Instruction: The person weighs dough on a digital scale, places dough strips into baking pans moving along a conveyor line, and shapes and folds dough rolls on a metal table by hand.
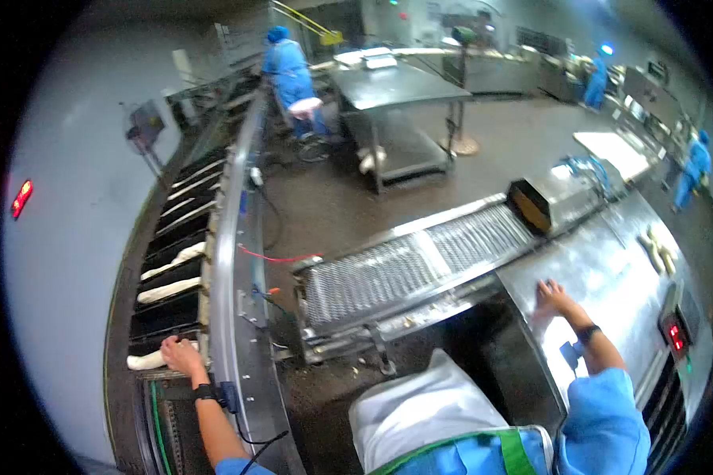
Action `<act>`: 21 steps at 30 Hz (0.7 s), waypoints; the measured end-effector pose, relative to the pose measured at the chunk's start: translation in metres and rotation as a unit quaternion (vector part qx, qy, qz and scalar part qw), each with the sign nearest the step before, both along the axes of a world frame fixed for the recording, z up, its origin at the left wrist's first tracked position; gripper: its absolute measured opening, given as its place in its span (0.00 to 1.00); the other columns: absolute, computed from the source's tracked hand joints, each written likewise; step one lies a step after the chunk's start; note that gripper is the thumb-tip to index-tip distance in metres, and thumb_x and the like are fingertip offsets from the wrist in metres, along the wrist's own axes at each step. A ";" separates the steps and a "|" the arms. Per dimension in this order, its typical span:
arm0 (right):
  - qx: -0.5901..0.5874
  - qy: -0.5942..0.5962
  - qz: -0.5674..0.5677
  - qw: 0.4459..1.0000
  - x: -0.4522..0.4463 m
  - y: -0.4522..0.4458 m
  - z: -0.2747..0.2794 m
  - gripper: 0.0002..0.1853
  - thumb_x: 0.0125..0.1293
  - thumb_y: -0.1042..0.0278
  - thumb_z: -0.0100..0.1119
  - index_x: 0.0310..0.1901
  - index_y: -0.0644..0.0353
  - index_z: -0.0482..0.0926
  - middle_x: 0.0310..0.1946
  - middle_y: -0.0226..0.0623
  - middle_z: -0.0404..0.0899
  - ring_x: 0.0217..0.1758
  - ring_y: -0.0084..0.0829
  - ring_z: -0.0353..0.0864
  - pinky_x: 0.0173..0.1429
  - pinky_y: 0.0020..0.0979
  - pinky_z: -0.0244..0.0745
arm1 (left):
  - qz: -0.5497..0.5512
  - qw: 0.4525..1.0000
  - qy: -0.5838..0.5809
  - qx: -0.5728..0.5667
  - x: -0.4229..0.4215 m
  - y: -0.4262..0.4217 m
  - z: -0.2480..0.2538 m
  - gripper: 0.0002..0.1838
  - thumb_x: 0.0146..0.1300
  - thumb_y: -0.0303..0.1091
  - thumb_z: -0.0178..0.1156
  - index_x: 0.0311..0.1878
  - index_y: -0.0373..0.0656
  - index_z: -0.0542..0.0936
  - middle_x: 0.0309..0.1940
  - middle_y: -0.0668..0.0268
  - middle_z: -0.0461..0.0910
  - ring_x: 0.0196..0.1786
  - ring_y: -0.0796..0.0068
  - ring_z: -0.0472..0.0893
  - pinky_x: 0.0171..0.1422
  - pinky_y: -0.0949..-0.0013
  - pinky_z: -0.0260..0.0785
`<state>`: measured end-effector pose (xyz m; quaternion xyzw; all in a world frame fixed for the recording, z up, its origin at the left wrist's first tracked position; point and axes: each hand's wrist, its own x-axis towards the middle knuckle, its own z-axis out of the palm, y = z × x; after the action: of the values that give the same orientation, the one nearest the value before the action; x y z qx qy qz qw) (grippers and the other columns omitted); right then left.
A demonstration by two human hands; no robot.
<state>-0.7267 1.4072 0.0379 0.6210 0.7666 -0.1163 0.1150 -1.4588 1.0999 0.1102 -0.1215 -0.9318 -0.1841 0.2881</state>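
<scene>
My left hand (182, 356) is at the nearest slot of the slatted conveyor on the left, with its fingers bent over one end of a long pale dough piece (144, 362). Farther up the same conveyor, another dough strip (169, 290) and a twisted one (186, 257) lie in their own dark slots. On the right, my right hand (554, 299) rests on the shiny metal table (602, 273), fingers spread and holding nothing. Several pale dough pieces (657, 252) lie farther along that table, away from the hand.
A mesh conveyor belt (420, 265) runs between the two sides, out of a metal housing (566, 194). A steel rail (234, 237) edges the slatted conveyor. Behind stands a steel table (400, 83). A co-worker in blue (289, 71) is at the back left; others are far right.
</scene>
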 end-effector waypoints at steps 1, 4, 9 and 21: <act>-0.018 -0.014 -0.034 0.999 -0.009 -0.004 0.010 0.58 0.25 0.35 0.63 0.61 0.46 0.45 0.61 0.47 0.43 0.61 0.51 0.44 0.57 0.53 0.52 | -0.001 1.000 0.014 -0.006 0.002 -0.002 0.001 0.10 0.44 0.30 0.54 0.33 0.43 0.70 0.41 0.63 0.68 0.46 0.61 0.66 0.49 0.61 0.58; -0.009 -0.026 -0.047 0.999 -0.013 -0.008 0.007 0.57 0.28 0.34 0.61 0.61 0.41 0.42 0.62 0.42 0.40 0.63 0.50 0.41 0.55 0.58 0.50 | -0.022 1.000 0.021 -0.008 -0.017 -0.011 -0.010 0.10 0.47 0.32 0.54 0.35 0.42 0.73 0.39 0.62 0.71 0.44 0.61 0.69 0.47 0.62 0.60; -0.025 0.007 -0.082 0.996 -0.030 -0.024 0.031 0.54 0.35 0.27 0.50 0.62 0.43 0.39 0.63 0.40 0.31 0.65 0.48 0.30 0.57 0.62 0.38 | -0.017 0.998 0.011 -0.063 -0.079 -0.023 -0.043 0.12 0.51 0.38 0.53 0.37 0.45 0.74 0.39 0.63 0.73 0.45 0.64 0.69 0.48 0.63 0.60; 0.013 0.022 -0.084 0.996 -0.026 -0.015 0.017 0.55 0.33 0.26 0.51 0.62 0.42 0.41 0.63 0.41 0.33 0.65 0.50 0.29 0.55 0.64 0.34 | 0.006 0.987 0.036 -0.153 -0.097 -0.011 -0.044 0.11 0.53 0.41 0.50 0.37 0.47 0.74 0.37 0.65 0.74 0.42 0.64 0.71 0.43 0.62 0.61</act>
<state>-0.7529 1.3924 0.0546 0.6816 0.7157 -0.1293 0.0805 -1.5556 1.0885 0.0662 -0.1653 -0.9387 -0.0327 0.3007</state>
